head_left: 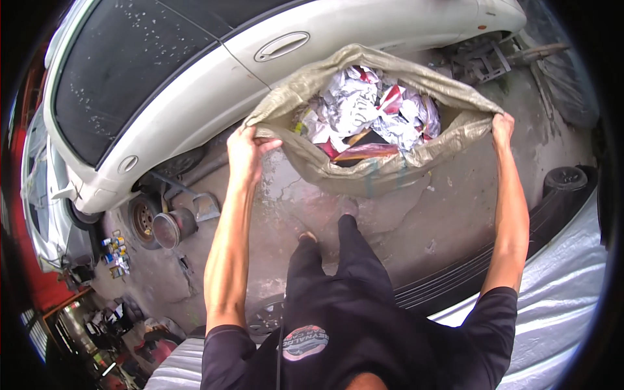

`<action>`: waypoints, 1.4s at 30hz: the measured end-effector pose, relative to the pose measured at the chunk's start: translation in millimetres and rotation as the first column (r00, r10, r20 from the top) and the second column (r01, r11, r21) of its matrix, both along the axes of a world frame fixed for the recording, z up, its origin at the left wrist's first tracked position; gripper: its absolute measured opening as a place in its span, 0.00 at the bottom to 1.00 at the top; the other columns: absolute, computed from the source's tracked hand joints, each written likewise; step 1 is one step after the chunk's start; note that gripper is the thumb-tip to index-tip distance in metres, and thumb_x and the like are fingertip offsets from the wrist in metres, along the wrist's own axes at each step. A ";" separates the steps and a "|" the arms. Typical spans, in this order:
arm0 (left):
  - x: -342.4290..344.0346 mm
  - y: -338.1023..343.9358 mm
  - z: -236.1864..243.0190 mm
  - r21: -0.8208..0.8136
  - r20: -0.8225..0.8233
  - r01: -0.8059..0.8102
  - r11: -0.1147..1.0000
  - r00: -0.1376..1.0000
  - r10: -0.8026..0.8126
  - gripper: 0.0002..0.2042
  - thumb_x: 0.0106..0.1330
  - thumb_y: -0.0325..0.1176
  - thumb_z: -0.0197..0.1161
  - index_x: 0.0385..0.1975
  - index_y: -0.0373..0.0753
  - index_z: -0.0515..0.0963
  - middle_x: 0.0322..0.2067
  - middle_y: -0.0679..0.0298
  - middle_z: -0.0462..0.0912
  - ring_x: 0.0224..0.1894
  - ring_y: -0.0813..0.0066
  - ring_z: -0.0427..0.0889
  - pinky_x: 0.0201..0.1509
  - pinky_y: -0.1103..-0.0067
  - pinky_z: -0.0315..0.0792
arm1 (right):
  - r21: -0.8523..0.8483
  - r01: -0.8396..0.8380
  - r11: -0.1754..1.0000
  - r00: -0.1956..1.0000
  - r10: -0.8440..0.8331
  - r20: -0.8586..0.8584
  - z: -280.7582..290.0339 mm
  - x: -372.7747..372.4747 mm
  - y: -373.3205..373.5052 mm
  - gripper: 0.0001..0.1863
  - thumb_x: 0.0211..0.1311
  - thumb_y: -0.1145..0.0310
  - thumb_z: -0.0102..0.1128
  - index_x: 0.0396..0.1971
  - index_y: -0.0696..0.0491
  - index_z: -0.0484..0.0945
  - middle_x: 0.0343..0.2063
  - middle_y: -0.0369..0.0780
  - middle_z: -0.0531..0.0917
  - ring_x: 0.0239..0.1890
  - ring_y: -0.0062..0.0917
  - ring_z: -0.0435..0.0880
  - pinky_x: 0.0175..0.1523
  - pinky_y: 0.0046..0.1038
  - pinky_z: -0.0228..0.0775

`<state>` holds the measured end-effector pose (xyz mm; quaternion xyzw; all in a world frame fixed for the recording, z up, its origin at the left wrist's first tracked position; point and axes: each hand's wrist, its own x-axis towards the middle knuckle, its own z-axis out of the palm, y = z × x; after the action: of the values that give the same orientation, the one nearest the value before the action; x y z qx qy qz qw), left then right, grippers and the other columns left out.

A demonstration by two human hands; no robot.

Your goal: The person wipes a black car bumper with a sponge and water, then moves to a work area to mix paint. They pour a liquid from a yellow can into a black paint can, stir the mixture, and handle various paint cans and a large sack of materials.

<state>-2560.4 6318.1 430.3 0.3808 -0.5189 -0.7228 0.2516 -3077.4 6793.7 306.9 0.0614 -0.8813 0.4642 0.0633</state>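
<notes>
A large tan woven sack [312,166] hangs in front of me with its mouth stretched wide. My left hand [247,153] pinches the rim at the left end, its thumb pointing inward. At the right end, my right hand [502,130] is closed round the rim. Inside the sack lies crumpled waste paper [357,104], mostly white and silvery with some red and dark pieces. The sack's bottom is hidden from view. Both arms are stretched forward, well apart.
Beyond the sack stands a pale car [221,84]. To the left are a wheel [143,218], a metal bucket [170,231], a dustpan [206,206] and several small cans [116,253]. A dark slatted panel [455,268] and a silver cover [559,292] lie at the right.
</notes>
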 end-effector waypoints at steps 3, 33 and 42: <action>13.9 -32.6 -13.3 0.023 -0.031 0.017 1.000 0.999 -0.017 0.17 0.82 0.32 0.43 0.55 0.24 0.73 0.45 0.47 0.85 0.38 0.59 0.88 0.42 0.68 0.89 | 0.040 -0.002 0.999 0.994 0.007 -0.107 34.3 12.3 -47.6 0.14 0.60 0.70 0.50 0.34 0.65 0.80 0.20 0.46 0.78 0.26 0.23 0.74 0.35 0.37 0.68; 147.0 67.0 -193.8 0.251 0.505 -0.144 0.957 0.863 -0.003 0.16 0.76 0.32 0.56 0.56 0.30 0.76 0.45 0.56 0.81 0.36 0.66 0.87 0.35 0.71 0.85 | 0.266 -0.258 0.929 0.790 0.045 0.611 -124.2 171.5 -1.5 0.23 0.70 0.52 0.64 0.59 0.45 0.80 0.43 0.36 0.85 0.41 0.28 0.82 0.41 0.40 0.78; 166.3 75.6 -226.4 0.214 0.588 -0.141 0.967 0.809 -0.012 0.18 0.72 0.37 0.64 0.53 0.30 0.76 0.40 0.56 0.83 0.33 0.66 0.88 0.29 0.70 0.85 | 0.241 -0.218 0.946 0.775 0.018 0.632 -118.0 172.4 -8.2 0.22 0.69 0.52 0.66 0.54 0.51 0.81 0.42 0.38 0.87 0.42 0.30 0.85 0.41 0.38 0.78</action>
<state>-2394.1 6393.7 204.0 0.6302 -0.4634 -0.6205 0.0549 -2905.0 6785.5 189.0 -0.0300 -0.9069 0.3220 -0.2702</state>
